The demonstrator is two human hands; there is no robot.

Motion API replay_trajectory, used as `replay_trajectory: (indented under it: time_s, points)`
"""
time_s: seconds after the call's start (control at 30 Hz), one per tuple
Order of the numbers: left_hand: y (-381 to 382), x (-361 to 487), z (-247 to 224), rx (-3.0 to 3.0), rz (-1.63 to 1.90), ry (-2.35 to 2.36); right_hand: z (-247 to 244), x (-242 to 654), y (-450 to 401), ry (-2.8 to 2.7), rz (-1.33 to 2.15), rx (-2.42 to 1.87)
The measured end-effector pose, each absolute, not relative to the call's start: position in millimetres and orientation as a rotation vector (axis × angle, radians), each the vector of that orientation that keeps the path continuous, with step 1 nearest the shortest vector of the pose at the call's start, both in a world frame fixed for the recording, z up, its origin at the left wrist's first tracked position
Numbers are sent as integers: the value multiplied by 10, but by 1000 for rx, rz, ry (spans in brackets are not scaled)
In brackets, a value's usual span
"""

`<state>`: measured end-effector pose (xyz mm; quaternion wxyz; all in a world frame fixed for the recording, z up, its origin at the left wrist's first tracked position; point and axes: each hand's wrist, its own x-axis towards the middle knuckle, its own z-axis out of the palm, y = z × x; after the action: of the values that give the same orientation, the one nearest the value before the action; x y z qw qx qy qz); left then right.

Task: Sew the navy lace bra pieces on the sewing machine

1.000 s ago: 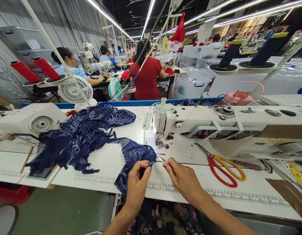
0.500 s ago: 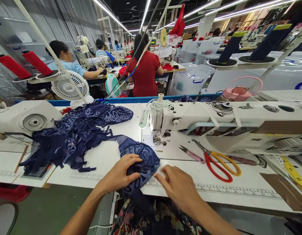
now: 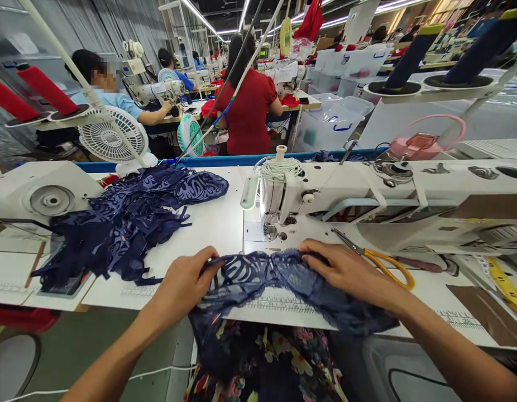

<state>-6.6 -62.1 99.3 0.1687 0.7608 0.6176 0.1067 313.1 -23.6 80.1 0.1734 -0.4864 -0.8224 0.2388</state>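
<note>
A navy lace bra [image 3: 269,273] is stretched between my two hands at the table's front edge, its two cups side by side. My left hand [image 3: 189,279] pinches the outer top of the left cup. With thumb and fingers, my right hand [image 3: 336,265] grips the upper edge of the right cup. Dark wings of the bra hang toward my lap and out under my right forearm. Just beyond the bra stands the sewing machine [image 3: 283,192], its needle area lit. A pile of navy lace pieces [image 3: 128,223] lies to the left, apart from my hands.
Scissors with a yellow handle [image 3: 388,268] lie right of my right hand, partly covered by it. A ruler strip [image 3: 457,319] runs along the table's front edge. A white fan [image 3: 114,137] and thread cones [image 3: 413,58] stand behind. Other people sit sewing further back.
The bra, bunched under my left hand before, is now spread out sideways. My right hand has moved up and right and taken hold of it. The pink-handled snips are now hidden.
</note>
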Motion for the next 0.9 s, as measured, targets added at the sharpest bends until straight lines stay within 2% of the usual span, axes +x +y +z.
replay_trajectory:
  time_s: [0.07, 0.13, 0.23, 0.3, 0.37, 0.5, 0.73, 0.9]
  points:
    - [-495, 50, 926, 2279, 173, 1866, 794, 3102, -214, -2397, 263, -1408]
    - [-440, 212, 741, 2464, 287, 1909, 651, 2977, -272, -2416, 62, -1267]
    - [-525, 453, 402, 2762, 634, 1510, 296, 2811, -425, -2513, 75, -958]
    - [-644, 560, 219, 2834, 629, 1201, 99, 2808, -514, -2511, 48, -929]
    - [-755, 611, 105, 2835, 528, 1081, 13, 2881, -570, -2495, 43, -975]
    - [-845, 626, 53, 2807, 409, 1040, 120, 3007, -596, -2521, 124, -1007]
    - [-819, 670, 28, 2854, 459, 1095, 187, 2827, -504, -2646, 54, -1059]
    - [-885, 641, 4, 2916, 499, 1102, 244, 2864, -427, -2575, 339, -1143]
